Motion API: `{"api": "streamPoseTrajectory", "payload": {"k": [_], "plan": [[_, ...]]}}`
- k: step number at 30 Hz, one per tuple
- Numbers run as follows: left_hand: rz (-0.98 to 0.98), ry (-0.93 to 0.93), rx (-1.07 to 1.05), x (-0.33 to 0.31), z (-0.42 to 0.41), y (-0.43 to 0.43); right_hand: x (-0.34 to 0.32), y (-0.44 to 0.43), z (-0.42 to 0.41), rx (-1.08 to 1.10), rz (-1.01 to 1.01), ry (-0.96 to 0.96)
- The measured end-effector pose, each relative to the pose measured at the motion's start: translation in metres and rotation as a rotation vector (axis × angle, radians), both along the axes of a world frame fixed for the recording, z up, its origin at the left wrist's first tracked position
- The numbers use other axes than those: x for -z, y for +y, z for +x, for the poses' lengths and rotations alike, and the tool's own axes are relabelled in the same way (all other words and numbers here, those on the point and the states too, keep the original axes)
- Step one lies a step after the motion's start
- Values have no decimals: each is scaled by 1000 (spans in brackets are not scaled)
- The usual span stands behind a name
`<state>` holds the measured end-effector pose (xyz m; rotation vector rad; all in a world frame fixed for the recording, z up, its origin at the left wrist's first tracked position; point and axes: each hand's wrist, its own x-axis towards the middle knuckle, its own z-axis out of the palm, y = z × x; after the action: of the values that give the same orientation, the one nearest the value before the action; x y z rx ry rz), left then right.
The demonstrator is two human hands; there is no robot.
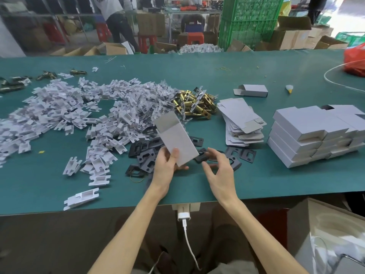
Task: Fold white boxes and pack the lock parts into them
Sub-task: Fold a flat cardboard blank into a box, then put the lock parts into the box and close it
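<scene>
My left hand (165,167) grips the near end of a white box (176,137), held tilted with its open flap pointing away. My right hand (219,171) hovers just to the right of it, fingers spread, holding nothing. Under both hands lie several black strike plates (147,154) on the green table. A heap of brass latch bolts (194,103) sits farther back. A big spread of white plastic inserts (65,113) covers the left side. Bagged screws (158,99) lie between inserts and latches.
A pile of flat unfolded boxes (240,125) lies right of centre, a stack of folded boxes (314,135) beyond it, and one folded box (251,90) behind. A red bag (355,60) sits far right. A white charger cable (185,228) hangs below the table's edge (118,209).
</scene>
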<state>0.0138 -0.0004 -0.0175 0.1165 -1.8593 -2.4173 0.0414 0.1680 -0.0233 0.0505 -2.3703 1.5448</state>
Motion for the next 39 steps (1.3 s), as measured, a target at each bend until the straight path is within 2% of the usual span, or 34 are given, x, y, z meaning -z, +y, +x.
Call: {"api": "streamPoseTrajectory", "payload": {"k": [3, 7, 10, 19, 22, 27, 29, 33, 37, 39], "plan": [[-4, 1, -4, 0, 0, 0, -2, 5, -10, 20, 203, -22], [-60, 23, 18, 0, 0, 1, -8, 14, -28, -48, 674, -75], [-56, 27, 15, 3, 0, 1, -8, 17, -35, -82, 778, -97], [-82, -9, -41, 4, -3, 3, -21, 15, -47, -109, 820, -94], [-44, -6, -73, 4, -4, 3, -38, 3, -73, -184, 805, -81], [-35, -7, -74, 4, -5, 2, -60, -14, -137, -185, 758, -147], [-47, 7, -50, 5, -6, 4, -62, -20, -158, -157, 745, -144], [-46, 27, -16, 9, -9, 5, -61, -23, -198, 73, 687, -183], [-50, 25, 0, 8, -10, 5, -54, -11, -218, 43, 772, -315], [-49, 19, 3, 8, -11, 6, -48, -6, -221, 63, 830, -273]]}}
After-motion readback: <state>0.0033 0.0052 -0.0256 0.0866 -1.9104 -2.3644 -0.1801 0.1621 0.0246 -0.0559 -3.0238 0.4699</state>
